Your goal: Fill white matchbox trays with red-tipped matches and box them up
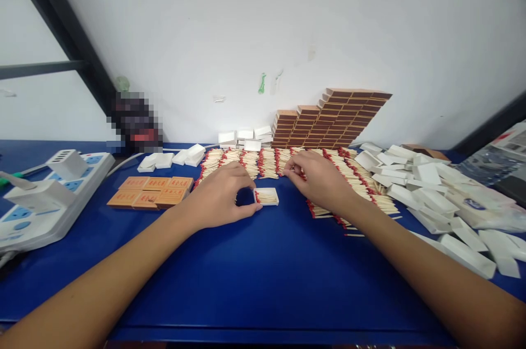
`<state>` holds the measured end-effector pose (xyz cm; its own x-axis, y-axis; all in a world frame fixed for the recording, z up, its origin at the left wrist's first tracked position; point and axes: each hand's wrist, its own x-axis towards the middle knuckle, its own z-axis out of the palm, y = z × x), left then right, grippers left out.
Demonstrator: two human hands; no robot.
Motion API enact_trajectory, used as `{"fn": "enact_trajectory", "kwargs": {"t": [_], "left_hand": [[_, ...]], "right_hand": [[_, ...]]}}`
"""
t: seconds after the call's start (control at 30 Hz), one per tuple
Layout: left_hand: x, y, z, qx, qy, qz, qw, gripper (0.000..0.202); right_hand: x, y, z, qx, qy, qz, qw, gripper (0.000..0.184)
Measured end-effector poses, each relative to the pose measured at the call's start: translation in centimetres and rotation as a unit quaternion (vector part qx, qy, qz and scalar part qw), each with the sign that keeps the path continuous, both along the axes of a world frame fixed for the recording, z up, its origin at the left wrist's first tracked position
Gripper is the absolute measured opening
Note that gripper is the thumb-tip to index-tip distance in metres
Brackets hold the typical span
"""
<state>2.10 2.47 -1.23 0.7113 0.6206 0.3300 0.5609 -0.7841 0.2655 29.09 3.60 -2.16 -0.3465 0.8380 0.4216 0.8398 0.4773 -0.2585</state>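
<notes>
Starting well to the left of the left hand, we are seeing a white power strip [80,187] with plugs sitting in it on the blue surface [263,283]. Nearer that hand, orange matchboxes [158,193] are lying together in two rows just left of its wrist, and a few white trays [193,154] are resting beyond them. With our left hand [246,195] we are holding the left end of a small match tray [271,190], thumb at its near corner and fingers curving narrowly to its far corner; the tray is lying flat just right of that hand, with matches [266,196] filling part of it. Beyond the left hand, more white trays are standing stacked by the wall [230,36]. Rows of red-tipped loose matches [267,162] are stretching from behind the left hand to past the right hand [291,171]. Our right hand is bending its fingers over those rows, and we cannot tell whether it is gripping any match. Behind it, brown-sided boxes [329,121] are rising in steps. To its right, a heap of white trays [431,195] is spreading, with a plastic packet [480,204] lying farther right.
</notes>
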Motion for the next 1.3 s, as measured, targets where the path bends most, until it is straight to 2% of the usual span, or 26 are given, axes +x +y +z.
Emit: {"fn": "enact_trajectory", "kwargs": {"t": [0.07,0.13,0.47,0.77,0.93,1.07,1.3], "left_hand": [[0.0,0.0,0.0,0.002,0.003,-0.001,1.0,0.025],[-0.1,0.0,0.0,0.005,0.004,0.0,1.0,0.025],[-0.1,0.2,-0.3,0.015,-0.001,0.001,1.0,0.026],[-0.1,0.2,0.0,0.011,0.005,0.001,1.0,0.025],[-0.1,0.2,0.1,0.008,0.005,-0.003,1.0,0.022],[-0.1,0.2,0.1,0.005,0.005,-0.002,1.0,0.022],[-0.2,0.4,-0.1,0.008,0.01,0.003,1.0,0.025]], "right_hand": [[0.9,1.0,-0.4,0.007,-0.021,-0.033,0.999,0.017],[1.4,1.5,-0.8,0.004,-0.037,-0.039,0.999,0.015],[1.1,1.5,-1.2,-0.002,-0.07,0.023,0.997,0.016],[1.9,1.3,-0.3,-0.035,-0.059,0.052,0.996,0.015],[1.7,1.2,-0.4,-0.073,-0.065,0.047,0.994,0.017],[1.7,1.2,-0.6,-0.068,-0.057,0.03,0.996,0.011],[1.8,1.5,-0.8,-0.065,-0.06,0.042,0.995,0.017]]}}
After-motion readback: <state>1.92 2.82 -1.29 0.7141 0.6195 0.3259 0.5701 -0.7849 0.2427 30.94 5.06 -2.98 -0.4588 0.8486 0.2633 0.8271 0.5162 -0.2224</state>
